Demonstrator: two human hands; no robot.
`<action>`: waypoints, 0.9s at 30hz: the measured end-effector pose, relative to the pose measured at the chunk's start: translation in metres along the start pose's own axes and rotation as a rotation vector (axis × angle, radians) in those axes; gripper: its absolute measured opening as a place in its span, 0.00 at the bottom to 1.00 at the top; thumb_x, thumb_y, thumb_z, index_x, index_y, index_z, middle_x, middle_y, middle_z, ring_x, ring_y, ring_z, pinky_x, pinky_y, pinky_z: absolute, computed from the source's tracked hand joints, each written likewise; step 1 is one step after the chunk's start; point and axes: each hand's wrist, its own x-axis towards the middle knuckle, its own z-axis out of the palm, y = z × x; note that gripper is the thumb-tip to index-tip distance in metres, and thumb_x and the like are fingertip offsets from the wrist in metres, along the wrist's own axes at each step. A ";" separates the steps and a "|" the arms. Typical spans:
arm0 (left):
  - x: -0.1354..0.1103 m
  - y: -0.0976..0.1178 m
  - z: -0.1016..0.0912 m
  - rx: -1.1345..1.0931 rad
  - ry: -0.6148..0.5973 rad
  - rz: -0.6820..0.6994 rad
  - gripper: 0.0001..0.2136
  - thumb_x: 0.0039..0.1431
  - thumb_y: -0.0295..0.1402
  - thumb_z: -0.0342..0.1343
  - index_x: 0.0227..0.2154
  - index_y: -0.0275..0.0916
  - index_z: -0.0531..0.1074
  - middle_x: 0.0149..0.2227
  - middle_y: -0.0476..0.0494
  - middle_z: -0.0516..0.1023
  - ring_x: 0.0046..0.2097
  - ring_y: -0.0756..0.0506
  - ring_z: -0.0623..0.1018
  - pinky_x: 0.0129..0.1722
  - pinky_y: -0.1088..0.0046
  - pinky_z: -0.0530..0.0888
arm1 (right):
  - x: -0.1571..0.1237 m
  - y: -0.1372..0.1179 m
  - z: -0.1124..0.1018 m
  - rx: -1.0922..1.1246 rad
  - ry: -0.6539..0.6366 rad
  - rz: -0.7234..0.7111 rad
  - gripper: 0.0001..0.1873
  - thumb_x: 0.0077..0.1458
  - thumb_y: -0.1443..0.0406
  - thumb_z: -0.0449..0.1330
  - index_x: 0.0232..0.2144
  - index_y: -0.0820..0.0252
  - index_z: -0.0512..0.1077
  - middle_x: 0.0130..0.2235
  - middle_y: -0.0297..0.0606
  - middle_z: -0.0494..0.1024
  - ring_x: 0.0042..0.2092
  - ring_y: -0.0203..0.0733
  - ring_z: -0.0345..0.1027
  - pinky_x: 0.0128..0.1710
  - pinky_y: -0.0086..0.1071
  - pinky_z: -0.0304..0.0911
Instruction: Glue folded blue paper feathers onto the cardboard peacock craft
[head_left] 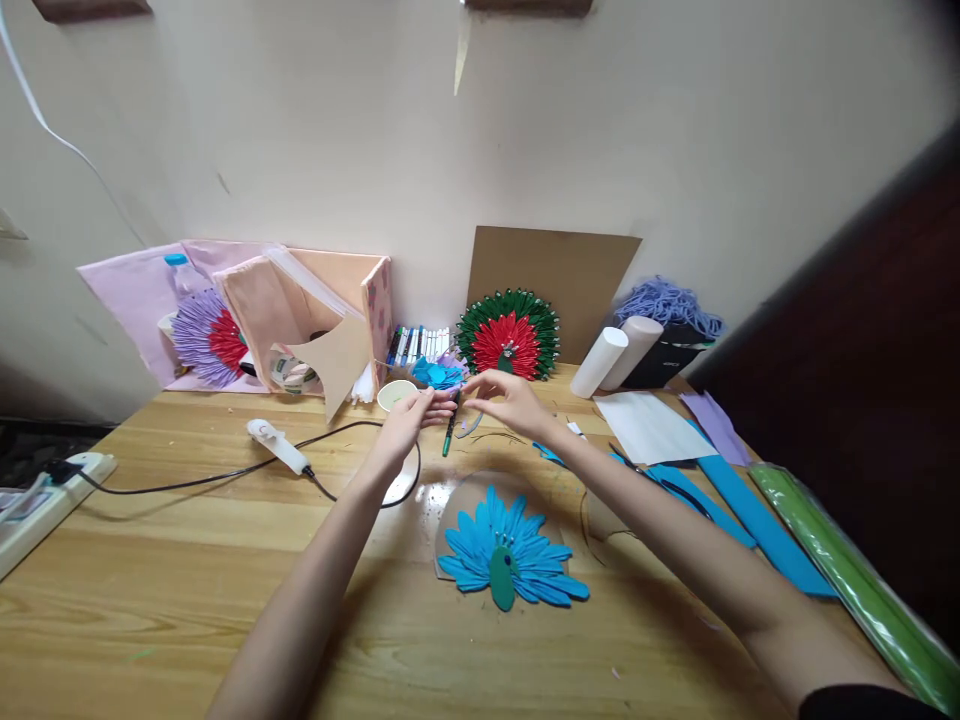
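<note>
My left hand (415, 418) reaches over the table with its palm up and fingers stretched out. Facing it, my right hand (511, 402) is half curled, with a gap between thumb and fingers. Tiny purple scraps show near the fingertips, but I cannot tell if either hand touches them. Just below lies a green-capped pen (451, 428). Behind the fingers is a pile of blue paper scraps (439, 374). Closer to me, between my forearms, a blue crepe-paper peacock (505, 560) with a green body lies on a round cardboard piece (448, 500).
A glue gun (277, 446) with a black cord lies left, near a power strip (30, 525). A pink fabric box (300, 290) stands behind. A red-green paper peacock (510, 335) leans on cardboard (585, 275). White rolls (600, 362), blue strips (772, 530) and scissors (679, 490) lie right.
</note>
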 end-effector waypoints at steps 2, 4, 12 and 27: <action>0.000 -0.003 0.004 -0.066 -0.073 -0.059 0.17 0.54 0.45 0.53 0.32 0.34 0.74 0.32 0.38 0.79 0.34 0.47 0.78 0.38 0.70 0.73 | -0.014 -0.012 0.010 0.029 0.057 -0.041 0.11 0.49 0.61 0.62 0.35 0.59 0.73 0.34 0.37 0.74 0.33 0.37 0.67 0.35 0.31 0.63; -0.002 -0.004 0.007 -0.092 -0.109 -0.097 0.17 0.52 0.45 0.55 0.31 0.34 0.74 0.33 0.38 0.79 0.34 0.47 0.78 0.40 0.70 0.73 | -0.020 -0.019 0.021 -0.004 0.127 -0.061 0.13 0.47 0.62 0.64 0.37 0.59 0.73 0.34 0.38 0.73 0.34 0.38 0.65 0.35 0.32 0.63; -0.012 0.000 0.008 0.001 -0.216 -0.099 0.16 0.51 0.43 0.58 0.36 0.35 0.74 0.37 0.38 0.78 0.39 0.46 0.77 0.45 0.69 0.70 | -0.014 -0.018 0.031 -0.002 0.245 -0.058 0.05 0.51 0.68 0.59 0.27 0.58 0.75 0.29 0.37 0.70 0.34 0.40 0.65 0.34 0.32 0.62; 0.001 -0.001 -0.029 0.405 0.166 0.163 0.12 0.53 0.37 0.52 0.34 0.35 0.74 0.37 0.40 0.78 0.39 0.45 0.76 0.45 0.66 0.70 | 0.099 0.039 0.020 0.044 -0.118 0.345 0.25 0.58 0.54 0.48 0.22 0.62 0.77 0.25 0.40 0.79 0.32 0.41 0.73 0.37 0.32 0.65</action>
